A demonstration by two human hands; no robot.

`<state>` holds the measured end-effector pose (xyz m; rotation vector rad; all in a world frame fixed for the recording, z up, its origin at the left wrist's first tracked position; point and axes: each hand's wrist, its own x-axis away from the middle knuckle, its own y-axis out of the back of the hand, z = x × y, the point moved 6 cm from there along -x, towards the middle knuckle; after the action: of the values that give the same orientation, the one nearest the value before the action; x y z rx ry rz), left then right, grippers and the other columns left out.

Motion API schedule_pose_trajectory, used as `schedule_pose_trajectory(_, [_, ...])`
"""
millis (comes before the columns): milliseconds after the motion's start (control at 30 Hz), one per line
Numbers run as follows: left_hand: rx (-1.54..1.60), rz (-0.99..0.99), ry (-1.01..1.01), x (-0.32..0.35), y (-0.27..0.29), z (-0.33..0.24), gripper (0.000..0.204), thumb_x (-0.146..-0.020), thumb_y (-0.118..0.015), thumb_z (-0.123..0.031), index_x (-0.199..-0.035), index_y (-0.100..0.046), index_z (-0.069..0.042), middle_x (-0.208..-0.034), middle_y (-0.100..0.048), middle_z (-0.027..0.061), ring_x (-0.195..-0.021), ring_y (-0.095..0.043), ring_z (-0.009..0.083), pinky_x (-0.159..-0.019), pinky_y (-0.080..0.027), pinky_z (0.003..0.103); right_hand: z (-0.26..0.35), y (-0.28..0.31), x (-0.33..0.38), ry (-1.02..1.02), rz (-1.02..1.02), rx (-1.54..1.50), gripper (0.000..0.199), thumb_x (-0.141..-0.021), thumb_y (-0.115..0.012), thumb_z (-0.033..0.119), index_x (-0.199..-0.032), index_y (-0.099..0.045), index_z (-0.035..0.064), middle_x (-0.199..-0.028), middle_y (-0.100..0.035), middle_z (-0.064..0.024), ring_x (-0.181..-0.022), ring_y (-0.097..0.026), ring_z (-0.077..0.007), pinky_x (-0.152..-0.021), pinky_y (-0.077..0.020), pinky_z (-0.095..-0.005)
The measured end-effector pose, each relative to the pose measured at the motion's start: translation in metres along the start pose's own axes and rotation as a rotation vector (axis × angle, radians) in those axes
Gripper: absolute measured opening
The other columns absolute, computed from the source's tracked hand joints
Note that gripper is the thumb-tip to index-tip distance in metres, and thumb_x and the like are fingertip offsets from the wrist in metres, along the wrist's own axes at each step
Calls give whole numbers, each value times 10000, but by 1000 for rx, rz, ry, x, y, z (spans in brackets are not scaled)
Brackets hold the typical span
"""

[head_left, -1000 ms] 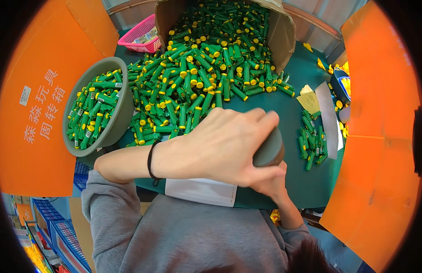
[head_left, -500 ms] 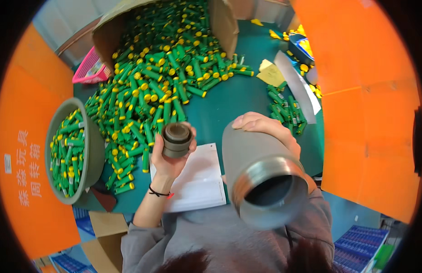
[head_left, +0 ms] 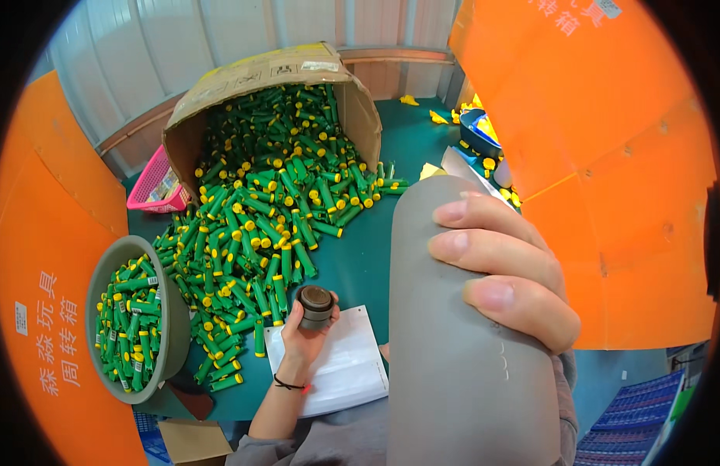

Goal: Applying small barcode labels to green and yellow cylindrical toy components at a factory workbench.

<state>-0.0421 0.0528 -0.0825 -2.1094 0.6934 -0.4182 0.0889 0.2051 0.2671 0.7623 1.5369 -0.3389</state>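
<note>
The right hand [head_left: 523,272] grips the bottle [head_left: 468,388], apparently still uncapped, while left of it the left hand [head_left: 301,339] holds the already-removed cap [head_left: 316,301].

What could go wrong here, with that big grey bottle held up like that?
Perhaps a spill: the left hand holds what looks like the lid, so the grey bottle may be open, with white paper nearby. It might also slip if the fingers of the right hand loosen. And a bump could send some of the loose green tubes off the table.
</note>
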Motion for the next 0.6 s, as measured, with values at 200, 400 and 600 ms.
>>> schedule_pose_trajectory(200, [22,-13,-11,-1,3,-4,524,-953,-554,-485,-1268,-523,-67,-1198,-598,166,-986,-613,257,-878,-499,373,2,-6,4,-134,98,99,398,-873,-738,260,-1094,-430,139,-1088,-619,-162,-1008,-640,-365,-931,-514,-534])
schedule_pose_trajectory(400, [59,20,-4,-2,7,-2,527,-948,-560,-486,-1266,-527,-67,-1200,-599,163,-994,-620,260,-891,-503,378,3,-8,-7,-48,62,155,329,-920,-674,267,-1095,-427,139,-1082,-617,-165,-999,-640,-368,-922,-521,-531])
schedule_pose_trajectory(600, [46,16,-11,-1,5,-4,535,-941,-562,-491,-1267,-528,-68,-1201,-599,159,-985,-622,257,-883,-505,377,6,-5,-16,24,76,221,340,-911,-685,254,-1098,-424,143,-1070,-617,-163,-980,-640,-364,-899,-538,-517])
